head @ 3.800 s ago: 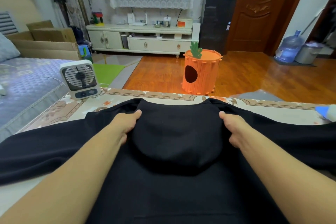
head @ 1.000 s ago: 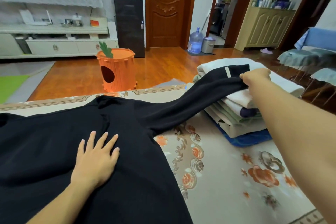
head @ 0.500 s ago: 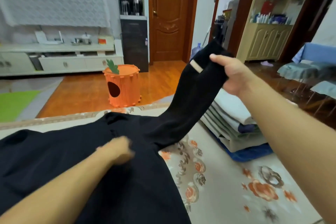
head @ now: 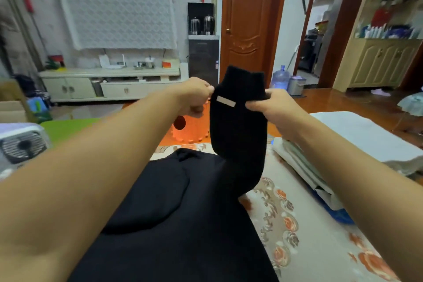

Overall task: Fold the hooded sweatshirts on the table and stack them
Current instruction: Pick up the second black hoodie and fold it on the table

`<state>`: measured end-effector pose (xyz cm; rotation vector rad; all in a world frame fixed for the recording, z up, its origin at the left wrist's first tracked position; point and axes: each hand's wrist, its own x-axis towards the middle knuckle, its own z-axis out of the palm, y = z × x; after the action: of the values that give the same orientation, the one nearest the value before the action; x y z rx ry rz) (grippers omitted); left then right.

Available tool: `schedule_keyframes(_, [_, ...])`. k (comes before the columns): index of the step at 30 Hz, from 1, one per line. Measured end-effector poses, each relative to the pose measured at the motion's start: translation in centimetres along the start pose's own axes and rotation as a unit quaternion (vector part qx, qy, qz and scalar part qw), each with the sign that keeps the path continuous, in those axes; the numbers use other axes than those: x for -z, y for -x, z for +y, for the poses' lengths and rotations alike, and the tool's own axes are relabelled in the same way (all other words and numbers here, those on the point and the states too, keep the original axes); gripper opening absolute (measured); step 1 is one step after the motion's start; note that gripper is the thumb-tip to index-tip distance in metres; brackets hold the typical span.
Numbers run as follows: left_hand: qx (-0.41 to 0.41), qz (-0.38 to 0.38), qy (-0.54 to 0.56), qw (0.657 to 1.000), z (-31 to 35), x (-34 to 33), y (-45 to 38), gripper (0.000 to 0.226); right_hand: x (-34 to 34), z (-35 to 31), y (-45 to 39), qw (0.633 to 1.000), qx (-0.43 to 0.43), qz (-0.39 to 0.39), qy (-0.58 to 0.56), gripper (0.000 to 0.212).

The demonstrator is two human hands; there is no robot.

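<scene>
With the left hand [head: 196, 96] and right hand [head: 266, 104] each pinching the black sweatshirt's raised sleeve [head: 238, 126] at the cuff, probably best to lay it flat toward nine o'clock across the body.

We see bare floral tabletop [head: 304, 233] on the right, between the black sweatshirt [head: 183, 224] and the stack of folded clothes [head: 357, 144] that walls off the right edge. A small fan [head: 19, 144] stands at the left edge. The raised sleeve [head: 239, 126] hangs mid-air at center, held between both hands.
</scene>
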<state>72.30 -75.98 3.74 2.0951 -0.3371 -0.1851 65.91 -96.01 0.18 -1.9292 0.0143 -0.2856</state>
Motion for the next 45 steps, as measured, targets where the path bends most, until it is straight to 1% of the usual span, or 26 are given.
schedule_keyframes(2, [0.042, -0.062, 0.134, 0.988, -0.9, 1.8, 1.1, 0.032, -2.5, -1.5, -0.2, 0.998, 0.052, 0.022, 0.037, 0.009])
schedule_keyframes(3, [0.053, -0.082, 0.183, 0.978, -1.9, 3.2, 1.5, 0.041, -4.4, -1.9, 0.0, 0.994, 0.092, 0.029, 0.058, 0.005])
schedule_keyframes(5, [0.083, -0.093, 0.239, 0.963, -4.1, 6.1, 2.5, 0.068, -8.9, -2.6, 0.7, 0.977, 0.174, 0.032, 0.120, 0.015])
schedule_keyframes(6, [0.095, -0.089, 0.245, 0.961, -5.8, 7.8, 3.2, 0.071, -11.6, -2.6, 1.2, 0.969, 0.200, -0.003, 0.142, 0.017])
schedule_keyframes(8, [0.114, -0.062, 0.205, 0.970, -9.6, 11.3, 4.9, 0.039, -16.4, -2.4, 2.4, 0.950, 0.223, -0.150, 0.160, 0.025])
schedule_keyframes(10, [0.160, -0.025, 0.129, 0.978, -14.7, 14.0, 6.3, 0.009, -19.3, -0.8, 3.4, 0.934, 0.206, -0.240, 0.164, 0.054])
schedule_keyframes(12, [0.218, 0.025, 0.010, 0.976, -21.3, 15.6, 7.8, 0.026, -20.3, 2.9, 3.7, 0.945, 0.191, -0.198, 0.176, 0.054])
schedule_keyframes(14, [0.283, 0.106, -0.172, 0.938, -28.2, 15.3, 9.1, 0.035, -19.3, 8.5, 3.5, 0.953, 0.123, -0.129, 0.244, 0.053])
schedule_keyframes(15, [0.302, 0.133, -0.229, 0.916, -31.1, 14.4, 9.7, 0.052, -18.2, 11.5, 3.5, 0.942, 0.069, -0.119, 0.307, 0.060])
schedule_keyframes(16, [0.319, 0.145, -0.216, 0.911, -33.3, 12.8, 10.6, 0.066, -17.2, 14.3, 3.6, 0.920, 0.006, -0.132, 0.370, 0.069])
schedule_keyframes(18, [0.345, 0.171, -0.147, 0.911, -36.7, 9.8, 11.4, 0.077, -15.5, 18.8, 3.9, 0.875, -0.077, -0.185, 0.440, 0.089])
schedule_keyframes(20, [0.377, 0.200, -0.163, 0.890, -38.0, 7.6, 12.0, 0.075, -14.9, 21.3, 4.1, 0.860, -0.085, -0.194, 0.465, 0.096])
schedule_keyframes(22, [0.394, 0.237, -0.158, 0.874, -38.4, 6.8, 11.9, 0.071, -15.3, 22.3, 3.6, 0.860, -0.042, -0.134, 0.490, 0.088])
schedule_keyframes(24, [0.378, 0.269, -0.078, 0.883, -38.3, 7.0, 11.7, 0.067, -16.0, 22.3, 2.9, 0.851, 0.014, -0.064, 0.521, 0.070])
schedule_keyframes(27, [0.321, 0.297, 0.039, 0.899, -37.2, 7.5, 12.1, 0.058, -16.7, 22.4, 2.4, 0.766, 0.119, -0.053, 0.629, 0.043])
schedule_keyframes(29, [0.271, 0.343, 0.033, 0.899, -36.3, 8.1, 12.9, 0.046, -16.3, 22.5, 2.3, 0.720, 0.147, -0.037, 0.677, 0.028])
schedule_keyframes(30, [0.241, 0.361, 0.005, 0.901, -35.7, 8.2, 13.4, 0.038, -15.5, 22.5, 2.3, 0.717, 0.135, -0.025, 0.684, 0.024])
schedule_keyframes(32, [0.196, 0.344, -0.092, 0.914, -34.6, 8.0, 14.8, 0.026, -14.0, 22.8, 2.3, 0.733, 0.088, -0.018, 0.675, 0.022])
schedule_keyframes(34, [0.204, 0.258, -0.242, 0.913, -34.4, 6.4, 16.3, 0.025, -12.7, 23.5, 2.3, 0.737, 0.029, -0.058, 0.672, 0.035])
schedule_keyframes(35, [0.213, 0.213, -0.342, 0.890, -34.9, 5.4, 16.9, 0.027, -12.4, 23.6, 2.2, 0.749, -0.007, -0.088, 0.656, 0.045])
schedule_keyframes(37, [0.170, 0.186, -0.483, 0.839, -36.0, 4.0, 17.3, 0.039, -11.8, 23.3, 1.3, 0.772, -0.104, -0.173, 0.602, 0.068])
schedule_keyframes(39, [0.046, 0.207, -0.505, 0.837, -35.7, 3.7, 16.4, 0.056, -11.8, 21.9, -0.3, 0.741, -0.189, -0.256, 0.592, 0.083])
schedule_keyframes(40, [-0.025, 0.220, -0.491, 0.843, -35.3, 3.6, 15.5, 0.058, -12.1, 21.0, -1.1, 0.721, -0.197, -0.263, 0.610, 0.083])
schedule_keyframes(41, [-0.076, 0.203, -0.477, 0.852, -34.9, 3.4, 14.4, 0.056, -12.6, 20.0, -1.7, 0.722, -0.181, -0.243, 0.623, 0.079])
schedule_keyframes(43, [-0.074, 0.093, -0.468, 0.876, -34.5, 2.4, 12.8, 0.059, -15.3, 18.6, -2.3, 0.795, -0.087, -0.179, 0.573, 0.071])
schedule_keyframes(45, [-0.011, 0.005, -0.475, 0.880, -36.0, 0.9, 12.1, 0.071, -19.1, 17.7, -2.5, 0.858, 0.001, -0.171, 0.484, 0.062])
